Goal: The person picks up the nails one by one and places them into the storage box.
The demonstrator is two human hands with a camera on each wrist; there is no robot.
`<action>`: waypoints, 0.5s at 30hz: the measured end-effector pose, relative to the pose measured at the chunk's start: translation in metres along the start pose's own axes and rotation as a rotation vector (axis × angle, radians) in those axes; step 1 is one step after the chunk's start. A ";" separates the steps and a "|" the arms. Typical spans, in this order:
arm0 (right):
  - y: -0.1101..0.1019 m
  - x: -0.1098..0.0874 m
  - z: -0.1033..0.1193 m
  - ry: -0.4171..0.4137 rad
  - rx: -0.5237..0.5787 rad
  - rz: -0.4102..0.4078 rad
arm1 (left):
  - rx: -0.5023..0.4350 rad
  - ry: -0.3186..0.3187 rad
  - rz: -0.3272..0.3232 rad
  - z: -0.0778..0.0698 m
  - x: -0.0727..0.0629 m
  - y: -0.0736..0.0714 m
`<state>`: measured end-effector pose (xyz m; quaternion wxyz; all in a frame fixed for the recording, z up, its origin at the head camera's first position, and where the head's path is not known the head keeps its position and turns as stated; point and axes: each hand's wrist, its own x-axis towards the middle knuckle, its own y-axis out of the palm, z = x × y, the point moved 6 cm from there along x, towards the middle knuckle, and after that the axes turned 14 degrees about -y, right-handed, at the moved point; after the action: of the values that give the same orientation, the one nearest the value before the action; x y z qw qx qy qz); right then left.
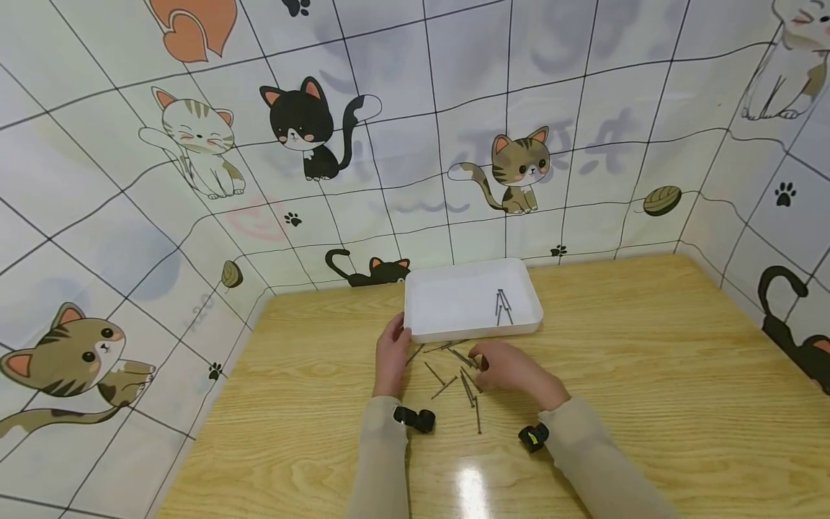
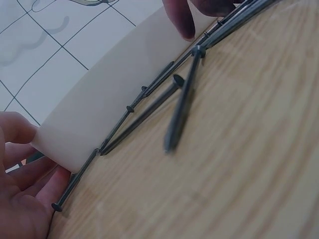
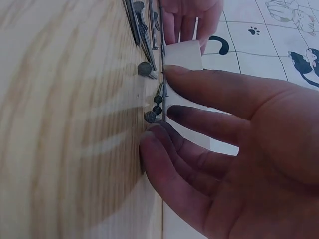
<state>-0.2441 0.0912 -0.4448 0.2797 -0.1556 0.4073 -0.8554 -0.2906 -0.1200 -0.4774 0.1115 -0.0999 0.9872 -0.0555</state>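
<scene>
A white rectangular tray (image 1: 470, 334) stands on the table with several nails (image 1: 503, 306) lying in its right half. My left hand (image 1: 392, 357) holds the tray's front left corner, its thumb and fingers about the wall in the left wrist view. Several loose dark nails (image 1: 468, 389) lie scattered in front of the tray. My right hand (image 1: 512, 371) is low over the right side of these nails. In the right wrist view its thumb and fingers are bent and apart, with the fingertips (image 3: 152, 142) close to nail heads (image 3: 150, 116) at the tabletop.
The wood-grain table (image 1: 648, 375) extends to both sides. Behind it rises a white gridded wall covering (image 1: 402, 180) with cartoon cats, which also closes in the left and right sides. Each wrist bears a small black camera (image 1: 415, 419).
</scene>
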 end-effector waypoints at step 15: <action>0.000 -0.002 0.008 -0.046 -0.107 0.014 | -0.017 0.022 0.000 0.000 0.001 0.000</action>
<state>-0.2385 0.0875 -0.4394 0.2860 -0.1871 0.4471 -0.8267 -0.2916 -0.1199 -0.4774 0.1000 -0.1002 0.9888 -0.0484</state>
